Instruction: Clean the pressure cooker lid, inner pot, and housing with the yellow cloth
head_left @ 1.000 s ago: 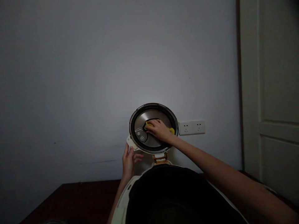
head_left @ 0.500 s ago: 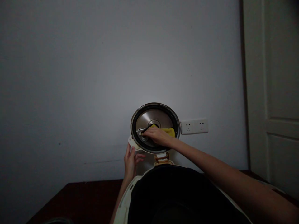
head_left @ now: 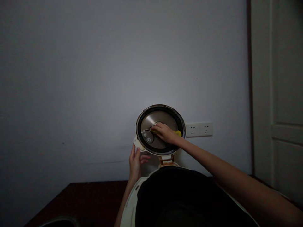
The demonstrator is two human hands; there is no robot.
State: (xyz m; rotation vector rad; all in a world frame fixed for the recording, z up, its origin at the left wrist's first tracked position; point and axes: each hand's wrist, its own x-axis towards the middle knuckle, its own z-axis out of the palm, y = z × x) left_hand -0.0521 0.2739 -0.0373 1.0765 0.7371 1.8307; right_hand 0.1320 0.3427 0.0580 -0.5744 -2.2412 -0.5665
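A round cooker lid (head_left: 148, 118) stands raised on its hinge (head_left: 167, 160), its metal inner face towards me. My left hand (head_left: 136, 160) pinches the white tab at the lid's lower left edge, with the other fingers spread below. A yellow cloth (head_left: 178, 133) is bunched under my right hand (head_left: 165, 133), which presses it to the middle of the lid's inner face. The round steam vent (head_left: 148, 138) shows to the left of my right fingers. Below the lid, the cooker body (head_left: 129, 203) gapes open with a dark inside.
A dark reddish table (head_left: 94, 198) bears the cooker. Behind it rises a pale wall (head_left: 94, 78) with a double socket (head_left: 199, 129) just right of the lid. A dark round rim (head_left: 61, 220) shows at the bottom left. A panelled door (head_left: 276, 94) stands at the right.
My right hand has moved with the cloth from the steam vent up and right to the lid's middle, uncovering the vent. My left hand keeps its hold. The view has shifted slightly.
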